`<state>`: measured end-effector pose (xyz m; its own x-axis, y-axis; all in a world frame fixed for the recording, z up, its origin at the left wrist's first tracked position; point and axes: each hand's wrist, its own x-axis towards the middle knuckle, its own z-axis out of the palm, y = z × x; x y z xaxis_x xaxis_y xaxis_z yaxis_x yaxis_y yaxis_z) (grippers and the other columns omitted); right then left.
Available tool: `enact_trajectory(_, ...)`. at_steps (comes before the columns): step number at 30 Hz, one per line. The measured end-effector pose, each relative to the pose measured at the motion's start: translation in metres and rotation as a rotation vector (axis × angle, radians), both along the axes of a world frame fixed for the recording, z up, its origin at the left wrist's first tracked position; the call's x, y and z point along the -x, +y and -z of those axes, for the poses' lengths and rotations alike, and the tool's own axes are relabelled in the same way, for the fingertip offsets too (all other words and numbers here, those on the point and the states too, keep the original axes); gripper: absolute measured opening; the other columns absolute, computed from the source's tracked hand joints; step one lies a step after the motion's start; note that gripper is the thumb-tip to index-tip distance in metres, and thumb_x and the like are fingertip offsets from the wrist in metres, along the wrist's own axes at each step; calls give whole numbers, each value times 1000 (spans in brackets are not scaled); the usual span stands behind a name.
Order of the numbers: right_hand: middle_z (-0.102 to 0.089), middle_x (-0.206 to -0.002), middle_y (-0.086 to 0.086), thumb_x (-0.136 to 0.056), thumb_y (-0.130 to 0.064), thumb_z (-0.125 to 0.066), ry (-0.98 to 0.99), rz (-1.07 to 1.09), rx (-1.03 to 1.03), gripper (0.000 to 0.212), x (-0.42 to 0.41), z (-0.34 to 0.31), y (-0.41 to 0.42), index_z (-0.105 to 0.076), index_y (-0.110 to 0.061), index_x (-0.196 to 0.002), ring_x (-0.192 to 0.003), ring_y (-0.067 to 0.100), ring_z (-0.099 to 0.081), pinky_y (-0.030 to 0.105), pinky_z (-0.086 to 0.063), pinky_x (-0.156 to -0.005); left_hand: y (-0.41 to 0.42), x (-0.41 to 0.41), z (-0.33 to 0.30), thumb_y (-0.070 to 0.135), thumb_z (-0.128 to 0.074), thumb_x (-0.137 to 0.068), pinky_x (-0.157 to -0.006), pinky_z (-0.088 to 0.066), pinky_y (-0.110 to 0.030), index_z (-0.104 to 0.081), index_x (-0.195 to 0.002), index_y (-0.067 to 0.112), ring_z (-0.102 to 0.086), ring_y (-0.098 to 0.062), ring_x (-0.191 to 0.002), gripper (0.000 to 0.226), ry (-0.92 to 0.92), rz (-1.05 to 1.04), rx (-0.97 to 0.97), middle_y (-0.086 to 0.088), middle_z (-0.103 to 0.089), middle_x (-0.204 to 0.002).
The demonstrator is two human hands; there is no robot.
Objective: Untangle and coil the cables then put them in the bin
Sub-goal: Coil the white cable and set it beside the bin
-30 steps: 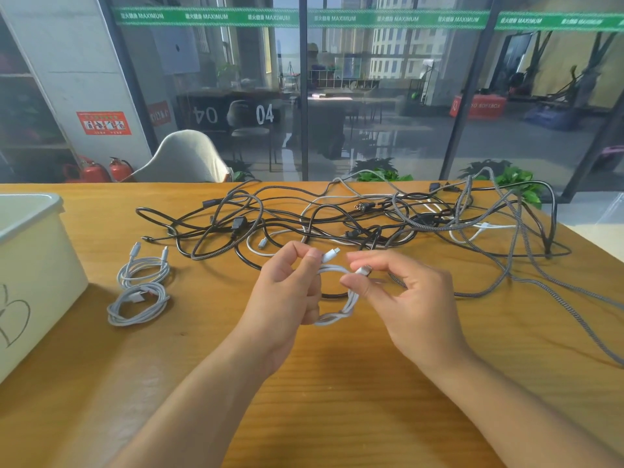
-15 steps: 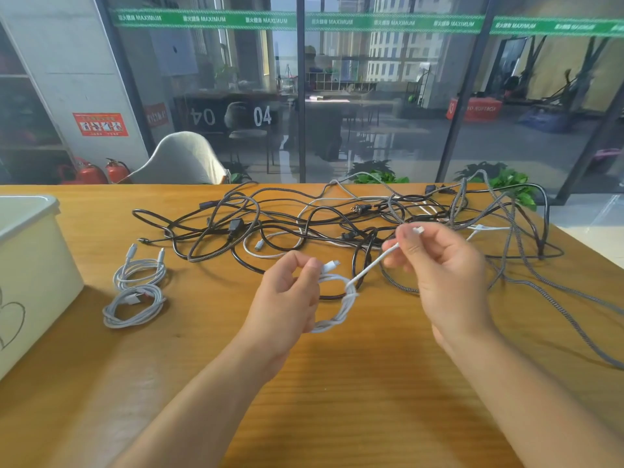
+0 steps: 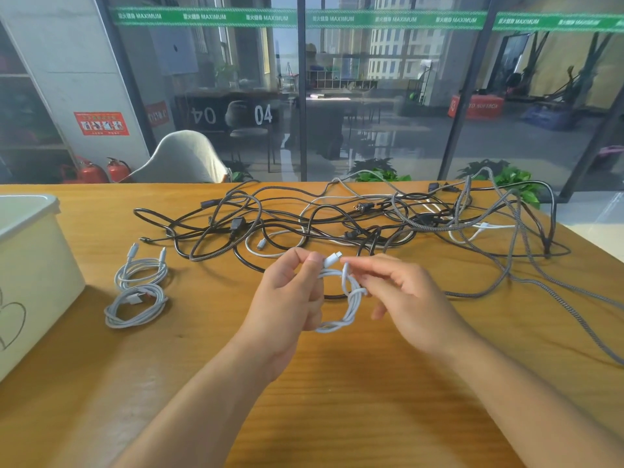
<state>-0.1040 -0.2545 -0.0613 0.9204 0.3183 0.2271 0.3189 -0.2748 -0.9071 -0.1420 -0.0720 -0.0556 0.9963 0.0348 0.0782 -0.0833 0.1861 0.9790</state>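
The left hand (image 3: 287,292) gripped a small white cable coil (image 3: 341,298) above the table (image 3: 337,400), while the right hand (image 3: 405,298) pinched its wrapped tail; light and limp, it looked likely to spring open unless held at the wrap. Farther left lay two finished coils (image 3: 138,292) beside one bin (image 3: 30,271), and beyond sat one tangled heap (image 3: 371,221), its cables too knotted to count.

Wooden table (image 3: 337,400) bears tangled cables (image 3: 371,224), two coils (image 3: 138,292), seemingly plastic bin (image 3: 30,265)

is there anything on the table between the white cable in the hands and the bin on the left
Yes. Two coiled white cables lie on the table between the held white cable and the bin. Carried above them, they block nothing.
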Motion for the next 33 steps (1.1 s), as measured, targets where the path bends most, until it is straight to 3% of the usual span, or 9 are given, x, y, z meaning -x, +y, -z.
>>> enact_trajectory(2,-73,-115,-3,-93,-29,-47,186,-89,-194,38,2,1,4,-82,-33,-109,-98,14,-64,33,-56,-68,0,0,0,25,-48,-110,-45,-19,-23,-51,-93,13,-13,-15,-54,20,-8,-1,-8,3,-25,-61)
enact_trajectory(5,-74,-116,4,-85,-34,-51,298,-125,-258,40,3,2,5,-83,-30,-108,-106,19,-68,33,-56,-75,-4,2,1,25,-47,-110,-47,-17,-26,-51,-96,11,-15,-14,-51,20,-15,0,-26,6,-30,-57)
enact_trajectory(9,-75,-107,5,-83,-28,-62,299,-252,-150,37,6,-1,5,-78,-19,-114,-96,12,-66,28,-54,-79,-5,1,1,24,-47,-110,-47,-18,-26,-52,-95,11,-19,-11,-46,21,-15,-31,-50,8,-33,-52)
enact_trajectory(13,-77,-110,10,-79,-21,-70,261,-179,-216,36,7,-1,6,-78,-23,-115,-95,15,-68,28,-55,-82,0,-2,2,26,-49,-109,-45,-21,-25,-54,-98,10,-20,-12,-48,21,-29,-68,-74,6,-31,-54)
enact_trajectory(18,-78,-107,9,-79,-7,-72,283,-304,-300,68,10,-6,3,-54,-29,-141,-104,22,-71,29,-55,-90,-1,-2,2,26,-49,-109,-44,-25,-24,-54,-95,11,-27,-10,-43,22,-41,-72,-108,3,-53,-54)
enact_trajectory(22,-74,-93,6,-81,2,-80,149,-263,-293,67,15,0,12,-54,-29,-135,-90,21,-68,32,-56,-83,-1,-3,3,29,-51,-108,-44,-27,-23,-54,-90,13,-29,-12,-47,24,-31,-72,-96,-6,-48,-64)
enact_trajectory(27,-65,-68,-8,-86,-33,-83,-343,31,8,27,17,8,17,-61,-31,-102,-63,13,-56,25,-48,-64,-6,-1,4,27,-51,-109,-44,-26,-22,-56,-94,10,-29,-9,-46,22,14,-17,-125,2,-43,-61)
enact_trajectory(30,-57,-70,-11,-88,-42,-79,-503,54,147,19,13,10,14,-67,-34,-100,-69,14,-54,24,-44,-64,-5,-1,5,28,-50,-109,-45,-23,-23,-55,-92,13,-24,-11,-48,23,38,-2,-109,2,-40,-62)
enact_trajectory(33,-67,-87,-12,-90,-32,-80,-484,-9,200,22,8,10,7,-71,-37,-110,-83,13,-60,23,-48,-72,-4,1,4,28,-48,-109,-45,-22,-23,-53,-89,15,-21,-11,-49,25,60,14,-94,4,-34,-60)
